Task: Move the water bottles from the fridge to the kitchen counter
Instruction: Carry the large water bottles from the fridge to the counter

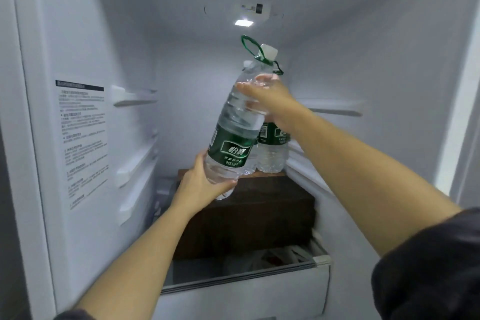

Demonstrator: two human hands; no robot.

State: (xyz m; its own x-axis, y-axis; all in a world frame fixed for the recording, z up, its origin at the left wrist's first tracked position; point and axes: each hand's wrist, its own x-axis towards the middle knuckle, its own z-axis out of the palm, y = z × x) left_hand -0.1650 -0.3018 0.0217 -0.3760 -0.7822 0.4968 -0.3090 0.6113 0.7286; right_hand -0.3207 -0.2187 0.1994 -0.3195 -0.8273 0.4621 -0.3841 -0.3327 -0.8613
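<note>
Front bottle: clear, green label, tilted with top leaning right, mid-frame, lifted off the dark wooden box; I grip it top and bottom. Second bottle: same label, white cap, green loop handle, upright on the box just behind-right.

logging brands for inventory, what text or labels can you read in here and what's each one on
"怡寶" in white on the green label of the tilted bottle held by the left hand and right hand.
Small print and barcode on that label: too blurred to read.
Green label on the rear bottle: mostly hidden, unreadable.
Printed sticker on the fridge's left wall: too small to read.
Small plate by the ceiling light: unreadable.
</note>
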